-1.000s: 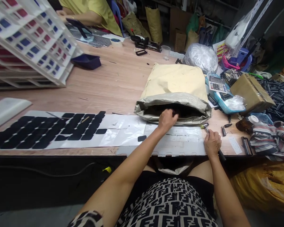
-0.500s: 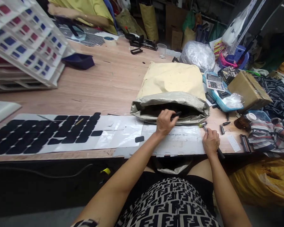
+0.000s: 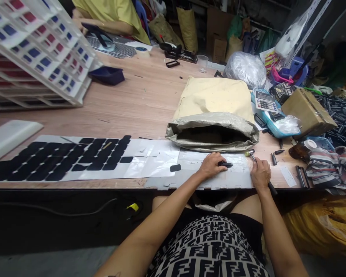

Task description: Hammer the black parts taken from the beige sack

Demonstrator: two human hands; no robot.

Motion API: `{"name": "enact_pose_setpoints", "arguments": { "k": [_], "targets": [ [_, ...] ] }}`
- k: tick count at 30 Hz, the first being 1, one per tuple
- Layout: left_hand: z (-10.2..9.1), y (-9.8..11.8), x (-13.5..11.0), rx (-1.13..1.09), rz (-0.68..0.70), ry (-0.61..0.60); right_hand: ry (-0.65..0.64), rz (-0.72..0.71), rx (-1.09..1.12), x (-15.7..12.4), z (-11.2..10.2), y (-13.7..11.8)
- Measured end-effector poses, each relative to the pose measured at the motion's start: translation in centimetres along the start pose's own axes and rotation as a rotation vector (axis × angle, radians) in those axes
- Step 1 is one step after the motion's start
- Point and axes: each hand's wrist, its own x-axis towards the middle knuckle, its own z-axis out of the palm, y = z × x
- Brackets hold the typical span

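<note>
My left hand (image 3: 212,165) is closed on a small black part (image 3: 225,164) and rests on the white sheet (image 3: 219,177) at the table's near edge. My right hand (image 3: 260,174) grips a metal-tipped tool with a black handle (image 3: 271,188), its tip pointing up towards the sack. An open woven sack (image 3: 213,132) lies just beyond both hands, its dark mouth facing me. One loose black piece (image 3: 175,168) lies on the sheet left of my left hand.
Rows of black pieces (image 3: 66,157) cover a long white sheet to the left. A white rack (image 3: 37,54) stands at the far left. A calculator (image 3: 265,101), a cardboard box (image 3: 307,111) and cloth (image 3: 331,165) crowd the right. Another person in yellow (image 3: 109,15) sits at the far end.
My left hand has come out of the sack's mouth with a black part and moved down onto the white sheet. My right hand has stayed on the tool.
</note>
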Motion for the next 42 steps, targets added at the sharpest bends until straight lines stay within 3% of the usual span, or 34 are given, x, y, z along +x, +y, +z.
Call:
{"name": "enact_pose_setpoints", "arguments": {
  "k": [6,9,14,22,27,32,38,42],
  "targets": [
    [-0.1,0.1,-0.1,-0.019,-0.011,-0.019,-0.062,-0.136,0.458,-2.9,-2.8,-2.5],
    [0.0,0.0,-0.1,-0.030,-0.002,-0.021,-0.107,-0.202,0.551,-4.8,-4.2,-4.2],
    [0.0,0.0,-0.1,-0.025,0.000,-0.005,-0.130,-0.225,0.561,-6.2,-4.4,-5.1],
    [0.0,-0.1,0.0,-0.047,0.001,0.000,-0.118,-0.259,0.551,-6.2,-4.1,-5.5],
    [-0.1,0.0,0.0,-0.059,-0.005,0.005,-0.175,-0.296,0.551,-6.4,-3.7,-6.2],
    [0.1,-0.2,0.2,-0.063,0.007,-0.006,-0.115,-0.218,0.478,-5.0,-3.2,-4.3],
    [0.0,0.0,0.0,-0.047,-0.010,-0.001,0.055,-0.039,0.133,-1.4,-1.5,-0.2],
    [-0.2,0.0,0.1,-0.040,0.002,-0.007,0.090,-0.008,0.000,-0.6,-0.3,0.9]
  ]
}}
